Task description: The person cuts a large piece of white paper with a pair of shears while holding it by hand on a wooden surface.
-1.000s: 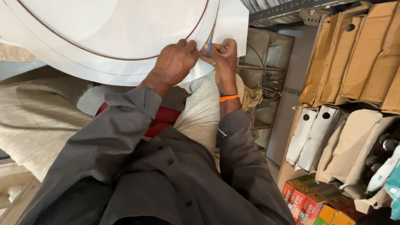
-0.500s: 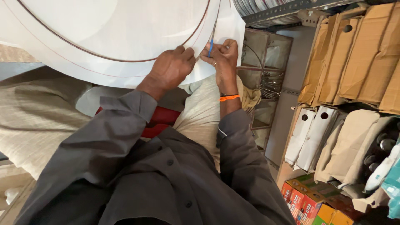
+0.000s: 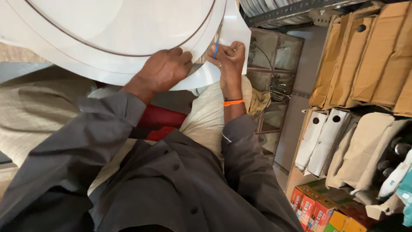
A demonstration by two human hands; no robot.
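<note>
Head view, looking down over a person in a dark grey shirt. A large white round sheet [image 3: 107, 38], marked with a thin brown curved line, fills the upper left of the frame and lies over the lap. The left hand [image 3: 165, 68] rests palm-down on the sheet's lower edge, its fingers curled and pressing the sheet flat; it holds nothing else. At 3 o'clock from it, just beside, the right hand [image 3: 226, 58] has its fingers closed around a blue pen [image 3: 216, 48], which stands nearly upright with its tip pointing toward 12 o'clock, at the sheet's right edge. A ring shows on one finger, and an orange wristband [image 3: 233, 102] circles the right wrist at 6 o'clock from the hand. Under the sheet, at 6 o'clock from the left hand, a red object [image 3: 161, 122] shows between the arms, beside a pale cloth sack [image 3: 210, 120]. At 3 o'clock from the right hand stands a metal wire rack [image 3: 274, 81]. Farther toward 3 o'clock, brown cardboard cartons [image 3: 369, 56] stand on edge; below them are white folded boxes [image 3: 322, 139], and at 5 o'clock small red and orange packets [image 3: 315, 210]
</note>
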